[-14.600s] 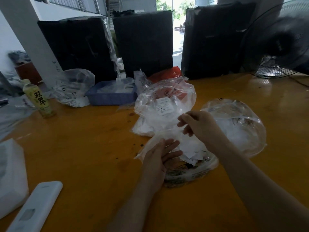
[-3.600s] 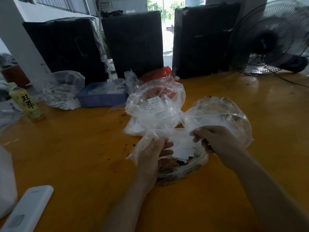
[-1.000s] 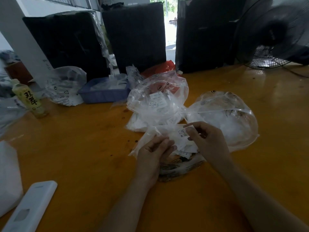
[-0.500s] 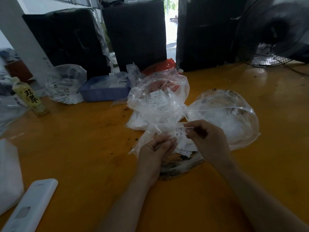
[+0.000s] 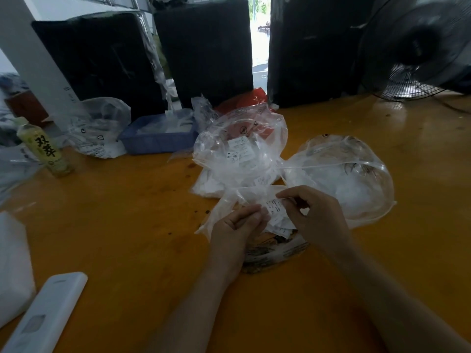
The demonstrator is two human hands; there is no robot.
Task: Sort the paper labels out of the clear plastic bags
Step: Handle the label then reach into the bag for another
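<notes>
A small clear plastic bag (image 5: 230,200) lies between my hands at the table's middle. My left hand (image 5: 237,230) pinches its near edge with curled fingers. My right hand (image 5: 313,215) pinches a white paper label (image 5: 274,208) at the bag. More loose labels (image 5: 280,226) lie in a heap under my hands, on a printed bag (image 5: 275,250). Behind them stands a puffed clear bag with labels inside (image 5: 239,151). To the right sits a big rounded clear bag (image 5: 341,174).
A yellow table (image 5: 127,225) carries a blue tray (image 5: 158,138), a crumpled clear bag (image 5: 99,128), a drink bottle (image 5: 43,149), a white remote (image 5: 48,314) and a white box (image 5: 12,263). Black wrapped bundles (image 5: 204,52) and a fan (image 5: 420,47) stand at the back.
My hands have come closer together on the small bag. The label in my right hand has moved left, toward my left fingers.
</notes>
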